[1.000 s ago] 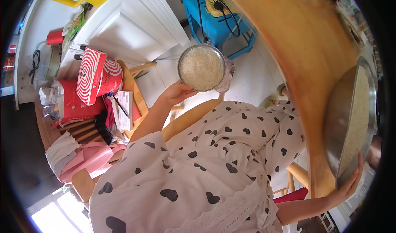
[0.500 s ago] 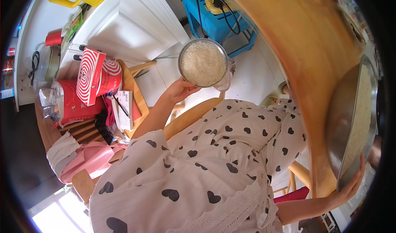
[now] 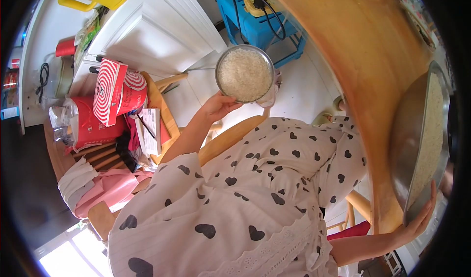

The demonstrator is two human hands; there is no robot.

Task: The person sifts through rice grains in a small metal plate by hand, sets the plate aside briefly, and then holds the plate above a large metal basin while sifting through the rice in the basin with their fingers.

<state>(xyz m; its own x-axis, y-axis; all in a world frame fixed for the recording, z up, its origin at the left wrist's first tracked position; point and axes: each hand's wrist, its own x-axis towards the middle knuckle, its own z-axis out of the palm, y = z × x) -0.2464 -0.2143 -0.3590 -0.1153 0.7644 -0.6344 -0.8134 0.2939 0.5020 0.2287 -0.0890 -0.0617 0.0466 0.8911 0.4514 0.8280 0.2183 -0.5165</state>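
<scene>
1. So the small metal bowl (image 3: 217,76) has its rice (image 3: 245,73) in it. That part looks done to me: grains cover pretty much the whole inside, though I can't judge how deep they go from up here.

2. Left hand (image 3: 218,107) is clamped on the near rim of that bowl, thumb over the edge and the other fingers mostly tucked underneath. It's held up over the tiled floor (image 3: 189,100), well apart from the table (image 3: 353,36) and not resting on anything I can see.

3. The big metal bowl (image 3: 408,130) is over at the table's edge, on the right, with loads of rice in it too. So it's far from emptied, and the two bowls are well apart, with no grains falling between them.

4. Right hand (image 3: 419,218) is against the near rim of the big bowl, fingers stretched along it. Can't see the thumb, so no clue whether it's really gripping or just steadying.

5. Nothing else looks in use, imo. The blue stool (image 3: 274,31) is beyond the small bowl, and the red-and-white tub (image 3: 135,93) is off to the left by a wooden chair (image 3: 169,125); neither hand touches any of that stuff.
</scene>
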